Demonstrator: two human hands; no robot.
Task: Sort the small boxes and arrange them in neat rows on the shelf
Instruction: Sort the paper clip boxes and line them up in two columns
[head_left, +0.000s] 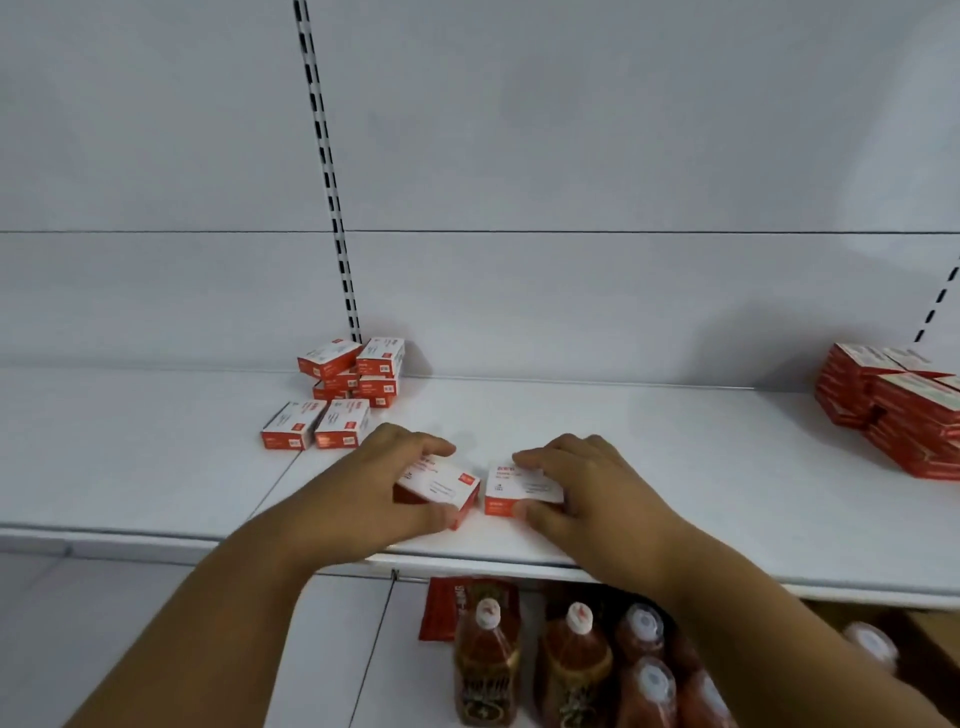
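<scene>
On the white shelf (675, 467), a loose cluster of red-and-white small boxes (343, 395) sits at the back left — about seven, two of them side by side in front. Nearer the front edge, the left hand (384, 483) grips one box (441, 486), thumb and fingers curled round it; just beside it the right hand (587, 493) grips a second box (519, 493) the same way. At far right stands a stacked block of boxes (893, 410) — too many to count. Below the shelf, at least six sauce bottles (571, 670).

Shelf (649, 441) mid bare, box pile (348, 389) blocks L, red stack (893, 410) R
</scene>
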